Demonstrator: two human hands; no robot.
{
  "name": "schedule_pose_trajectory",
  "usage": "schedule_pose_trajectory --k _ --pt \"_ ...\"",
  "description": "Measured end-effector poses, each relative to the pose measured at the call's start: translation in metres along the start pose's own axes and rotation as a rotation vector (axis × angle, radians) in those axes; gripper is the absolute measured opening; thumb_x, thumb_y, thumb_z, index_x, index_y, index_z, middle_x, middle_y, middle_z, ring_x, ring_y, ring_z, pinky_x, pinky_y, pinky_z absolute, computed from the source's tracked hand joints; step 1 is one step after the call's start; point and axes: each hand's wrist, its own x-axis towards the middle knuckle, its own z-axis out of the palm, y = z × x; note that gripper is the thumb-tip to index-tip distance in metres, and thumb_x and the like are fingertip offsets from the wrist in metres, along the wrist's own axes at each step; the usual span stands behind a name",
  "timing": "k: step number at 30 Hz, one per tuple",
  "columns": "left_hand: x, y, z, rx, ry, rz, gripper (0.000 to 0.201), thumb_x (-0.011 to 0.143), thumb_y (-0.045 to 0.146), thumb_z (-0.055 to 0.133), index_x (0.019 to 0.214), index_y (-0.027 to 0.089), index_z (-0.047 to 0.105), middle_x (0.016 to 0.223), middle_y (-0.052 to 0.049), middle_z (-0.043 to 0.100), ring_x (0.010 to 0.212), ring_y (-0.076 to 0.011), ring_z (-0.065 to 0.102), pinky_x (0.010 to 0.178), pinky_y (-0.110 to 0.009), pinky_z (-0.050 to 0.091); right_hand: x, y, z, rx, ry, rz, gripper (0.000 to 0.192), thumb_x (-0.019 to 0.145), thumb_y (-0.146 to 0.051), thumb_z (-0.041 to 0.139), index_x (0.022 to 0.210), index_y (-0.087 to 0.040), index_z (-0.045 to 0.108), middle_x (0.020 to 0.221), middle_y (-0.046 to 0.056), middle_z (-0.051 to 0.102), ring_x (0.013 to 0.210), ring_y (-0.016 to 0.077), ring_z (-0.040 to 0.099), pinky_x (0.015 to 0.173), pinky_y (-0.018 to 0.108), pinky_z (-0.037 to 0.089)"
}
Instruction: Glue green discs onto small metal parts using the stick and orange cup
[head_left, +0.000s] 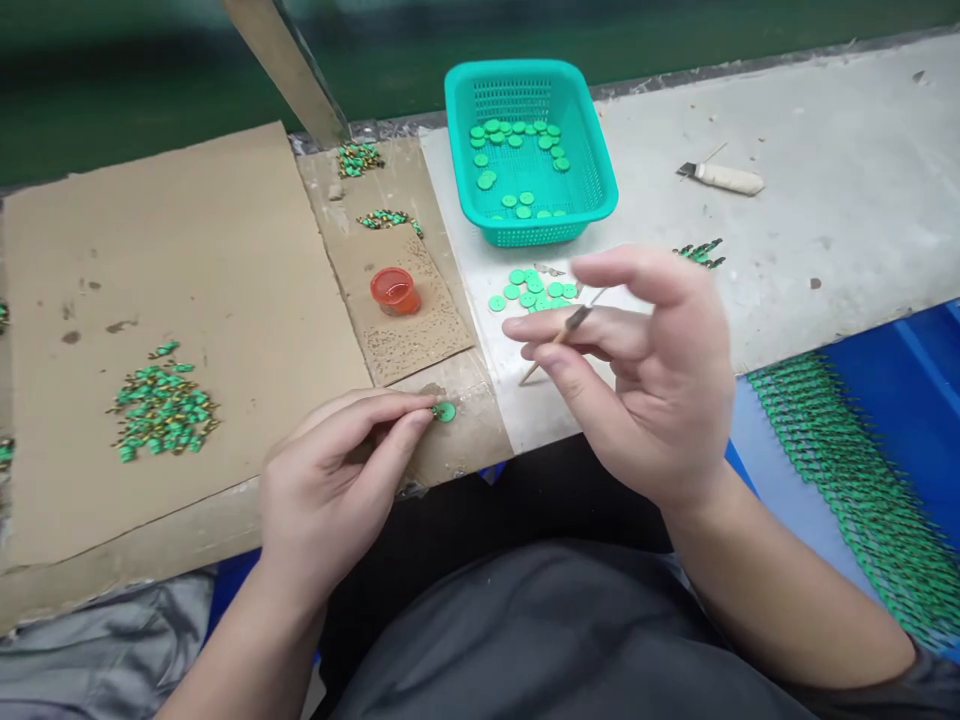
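Observation:
My left hand [337, 470] is closed in a pinch at the table's front edge. At its fingertips is a green button-like disc [446, 412], with something small and dark against it that the fingers partly hide. My right hand [645, 370], raised to the right, grips a thin wooden stick tool [553, 353] between thumb and fingers; it has a dark collar and a fine wire-like tip. Its index finger is lifted away from the tool. Loose green discs [527, 299] lie on the white surface behind the right fingertips.
A teal basket [531, 235] holds more discs. An orange cup [395, 291] of liquid stands on speckled cardboard [442, 335]. Small green-and-gold pieces [161, 410] are heaped at left. A wrapped-handle blade [724, 178] lies far right. Rows of green pieces [862, 490] fill the lower right.

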Motion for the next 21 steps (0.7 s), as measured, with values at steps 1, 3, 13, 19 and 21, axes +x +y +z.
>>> schedule_pose_trajectory --k 1,3,13,19,21 --pt "0.0 0.0 0.001 0.004 0.001 0.0 0.01 0.105 0.041 0.079 0.106 0.037 0.088 0.107 0.001 0.088 0.1 -0.0235 0.08 0.097 -0.04 0.065 0.0 0.001 -0.001 -0.026 -0.032 -0.029 0.028 0.112 -0.008 0.067 0.135 -0.024 0.065 0.13 0.005 0.082 0.114 0.0183 0.088 0.102 0.035 0.076" --pt "0.0 0.0 0.002 0.011 0.002 -0.002 0.01 0.105 0.041 0.079 0.105 0.037 0.088 0.107 0.002 0.088 0.099 -0.0233 0.08 0.094 -0.039 0.065 0.0 0.004 -0.004 -0.075 -0.08 -0.048 0.022 0.113 -0.011 0.068 0.131 -0.023 0.069 0.127 0.005 0.083 0.11 0.0182 0.088 0.1 0.034 0.077" --pt "0.001 0.0 0.003 0.038 0.0 0.017 0.009 0.105 0.039 0.08 0.105 0.038 0.089 0.108 0.002 0.088 0.099 -0.022 0.08 0.091 -0.036 0.063 -0.004 0.008 -0.006 -0.109 -0.051 0.013 0.019 0.114 -0.016 0.066 0.13 -0.025 0.071 0.124 0.003 0.085 0.104 0.0184 0.087 0.096 0.036 0.077" --pt "0.001 0.004 0.005 0.037 -0.01 0.029 0.008 0.105 0.038 0.08 0.105 0.037 0.088 0.105 0.002 0.087 0.095 -0.0224 0.08 0.085 -0.036 0.063 -0.004 0.007 -0.013 -0.215 -0.132 -0.011 0.01 0.114 -0.022 0.068 0.121 -0.026 0.073 0.11 0.002 0.085 0.099 0.021 0.085 0.091 0.037 0.075" --pt "0.001 0.006 0.005 0.031 -0.01 0.031 0.008 0.104 0.038 0.081 0.104 0.037 0.088 0.105 0.002 0.087 0.094 -0.0215 0.08 0.085 -0.035 0.063 -0.004 0.007 -0.016 -0.26 -0.177 -0.024 0.008 0.115 -0.023 0.066 0.118 -0.026 0.073 0.107 0.001 0.084 0.095 0.0199 0.084 0.089 0.036 0.072"
